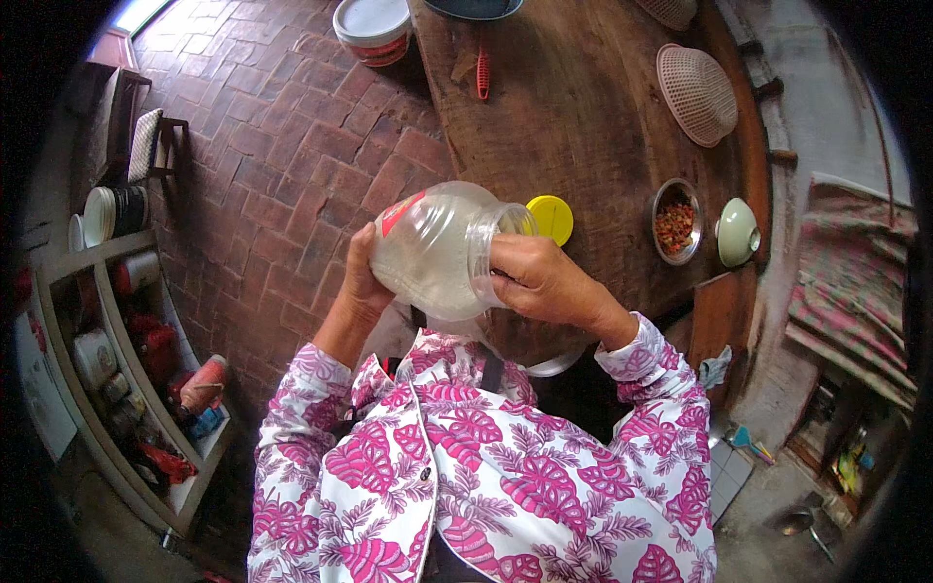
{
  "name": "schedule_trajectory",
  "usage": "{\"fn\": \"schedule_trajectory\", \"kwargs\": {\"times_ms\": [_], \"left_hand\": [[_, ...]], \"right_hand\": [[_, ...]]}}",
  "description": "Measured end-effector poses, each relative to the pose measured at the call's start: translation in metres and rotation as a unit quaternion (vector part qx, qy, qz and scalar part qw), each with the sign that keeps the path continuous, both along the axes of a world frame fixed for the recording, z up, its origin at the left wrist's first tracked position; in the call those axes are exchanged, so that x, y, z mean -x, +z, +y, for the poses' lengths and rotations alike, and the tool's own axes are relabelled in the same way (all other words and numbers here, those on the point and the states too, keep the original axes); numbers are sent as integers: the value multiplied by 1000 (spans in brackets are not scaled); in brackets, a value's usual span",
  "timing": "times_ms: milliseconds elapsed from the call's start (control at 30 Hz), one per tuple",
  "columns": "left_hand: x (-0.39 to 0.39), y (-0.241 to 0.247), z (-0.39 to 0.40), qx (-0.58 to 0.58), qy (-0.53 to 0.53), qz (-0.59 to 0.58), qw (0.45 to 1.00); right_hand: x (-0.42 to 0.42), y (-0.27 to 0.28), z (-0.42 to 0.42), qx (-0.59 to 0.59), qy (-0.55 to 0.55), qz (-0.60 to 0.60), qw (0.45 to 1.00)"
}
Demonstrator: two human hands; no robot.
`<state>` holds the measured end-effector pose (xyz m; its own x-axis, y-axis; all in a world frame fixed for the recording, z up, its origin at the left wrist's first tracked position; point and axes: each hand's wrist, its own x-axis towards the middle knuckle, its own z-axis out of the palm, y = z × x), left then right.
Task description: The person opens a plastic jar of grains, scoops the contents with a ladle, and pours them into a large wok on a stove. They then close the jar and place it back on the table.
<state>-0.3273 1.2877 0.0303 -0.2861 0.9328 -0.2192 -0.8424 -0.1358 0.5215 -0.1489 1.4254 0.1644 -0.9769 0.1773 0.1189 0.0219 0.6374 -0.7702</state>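
A large clear plastic jar with a red label is tilted on its side in front of my chest, its mouth turned to the right. My left hand supports it by the base and side. The fingers of my right hand reach into the jar's mouth. Its fingertips are hidden by the rim, so I cannot tell whether they pinch anything. Something pale and cloudy shows through the jar wall. Just beyond my right hand, a round yellow lid lies on the wooden table.
On the table's right side stand a metal bowl of chopped red food, an overturned pale green bowl and an upturned plastic basket. A red-handled tool lies farther back. A lidded bucket is beside the table; shelves are left.
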Motion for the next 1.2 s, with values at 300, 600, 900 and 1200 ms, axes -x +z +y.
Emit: {"fn": "schedule_trajectory", "kwargs": {"times_ms": [300,600,900,1200], "left_hand": [[18,-2,16,-9,55,2,998],[12,-39,-4,95,84,-47,991],[10,-27,-11,79,104,-78,988],[8,-39,-19,79,165,-234,955]], "right_hand": [[-10,-10,60,174,-203,43,963],[-2,-152,110,135,-379,-67,913],[-11,-158,112,79,-395,0,915],[-22,-149,115,114,-402,9,909]]}}
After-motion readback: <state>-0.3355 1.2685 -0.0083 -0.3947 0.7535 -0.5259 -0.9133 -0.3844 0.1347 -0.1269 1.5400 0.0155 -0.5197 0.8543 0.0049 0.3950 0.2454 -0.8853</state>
